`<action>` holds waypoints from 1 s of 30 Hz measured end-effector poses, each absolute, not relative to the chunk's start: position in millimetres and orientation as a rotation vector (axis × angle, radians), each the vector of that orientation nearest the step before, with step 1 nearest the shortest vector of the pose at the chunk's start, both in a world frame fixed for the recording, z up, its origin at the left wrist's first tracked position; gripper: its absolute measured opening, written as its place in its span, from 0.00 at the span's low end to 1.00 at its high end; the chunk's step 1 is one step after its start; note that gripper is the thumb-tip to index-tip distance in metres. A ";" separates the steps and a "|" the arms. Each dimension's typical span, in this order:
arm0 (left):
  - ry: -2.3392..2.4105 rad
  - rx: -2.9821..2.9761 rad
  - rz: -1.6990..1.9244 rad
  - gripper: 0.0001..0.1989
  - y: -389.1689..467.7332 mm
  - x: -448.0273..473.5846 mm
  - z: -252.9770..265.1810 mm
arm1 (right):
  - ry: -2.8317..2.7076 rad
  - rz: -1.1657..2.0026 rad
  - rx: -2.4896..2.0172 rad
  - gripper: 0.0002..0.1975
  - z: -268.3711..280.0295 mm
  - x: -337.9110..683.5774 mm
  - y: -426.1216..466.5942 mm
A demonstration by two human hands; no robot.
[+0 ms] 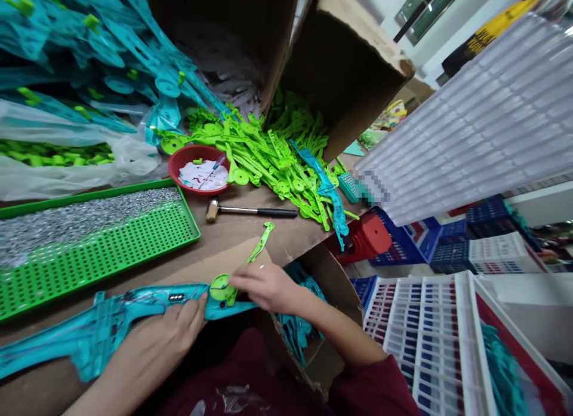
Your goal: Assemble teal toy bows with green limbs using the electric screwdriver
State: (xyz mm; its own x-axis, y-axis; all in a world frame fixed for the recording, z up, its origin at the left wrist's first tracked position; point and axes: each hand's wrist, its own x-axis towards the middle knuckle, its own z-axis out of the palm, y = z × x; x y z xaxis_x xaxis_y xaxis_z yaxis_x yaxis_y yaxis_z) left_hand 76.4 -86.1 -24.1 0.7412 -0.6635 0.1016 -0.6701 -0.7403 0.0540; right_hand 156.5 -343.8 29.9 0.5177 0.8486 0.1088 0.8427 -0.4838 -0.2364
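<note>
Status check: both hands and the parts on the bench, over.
Left hand pinning teal plastic shell. Right hand on lime green lever at its tip. Hammer lies clear behind.

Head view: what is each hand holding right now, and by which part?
Left hand presses the teal plastic piece near its middle. Right hand grips the green lever piece at its round end.

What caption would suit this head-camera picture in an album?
Left hand steadies a teal part while the right hand sets a green lever on it.
</note>
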 end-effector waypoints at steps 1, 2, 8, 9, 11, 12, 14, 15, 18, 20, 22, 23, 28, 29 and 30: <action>-1.089 2.897 0.095 0.28 -89.6 76.1 -21.7 | -1.255 -0.038 -2.510 0.14 26.9 158.8 -351.2; -1.091 2.936 0.085 0.29 -92.9 76.0 -19.7 | -1.094 -0.103 -2.521 0.13 23.4 161.1 -357.7; -1.128 3.005 0.149 0.27 -101.2 76.0 -12.9 | -0.960 -0.088 -2.548 0.10 2.8 171.0 -368.4; -1.124 3.004 0.162 0.27 -100.5 76.1 -12.2 | -0.953 -0.092 -2.544 0.09 0.8 171.8 -367.6; -1.114 2.960 0.194 0.25 -98.4 76.8 -12.0 | -0.951 -0.083 -2.530 0.10 -1.5 174.1 -367.0; -1.112 2.922 0.214 0.23 -97.4 77.4 -12.7 | -0.961 -0.069 -2.527 0.10 -2.2 175.6 -367.5; -1.096 2.845 0.261 0.22 -96.1 78.4 -15.3 | -1.005 -0.043 -2.534 0.10 -3.3 179.2 -369.3; -1.078 2.812 0.278 0.22 -96.0 78.7 -17.2 | -1.031 -0.039 -2.538 0.10 -4.2 180.8 -370.3; -1.016 2.756 0.299 0.24 -97.1 77.6 -22.6 | -1.104 -0.065 -2.519 0.07 -9.4 183.8 -372.3; -1.019 2.730 0.292 0.24 -97.9 75.8 -25.1 | -1.147 -0.067 -2.485 0.06 -13.7 183.9 -372.4; -1.025 2.722 0.278 0.24 -97.8 74.2 -26.6 | -1.175 -0.057 -2.448 0.06 -16.9 183.4 -371.9; -1.025 2.721 0.271 0.23 -97.4 73.8 -27.1 | -1.185 -0.054 -2.431 0.06 -17.7 183.1 -371.3; -1.033 2.681 0.237 0.25 -93.6 75.1 -27.1 | -1.224 -0.041 -2.449 0.07 -11.6 181.6 -364.9; -1.029 2.669 0.226 0.25 -92.7 75.5 -26.1 | -1.228 -0.037 -2.473 0.08 -8.9 181.7 -363.2; -1.021 2.661 0.212 0.26 -91.8 75.9 -24.7 | -1.226 -0.037 -2.497 0.08 -5.8 182.2 -361.7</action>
State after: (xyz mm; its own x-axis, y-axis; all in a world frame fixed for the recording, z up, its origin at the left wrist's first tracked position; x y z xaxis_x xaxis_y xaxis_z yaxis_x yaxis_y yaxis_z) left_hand 75.9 -91.8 -24.7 0.7389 -0.6314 0.2353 -0.6729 -0.7098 0.2084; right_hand 182.2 -361.7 -5.8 0.6235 0.7613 0.1781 0.7706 -0.5598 -0.3046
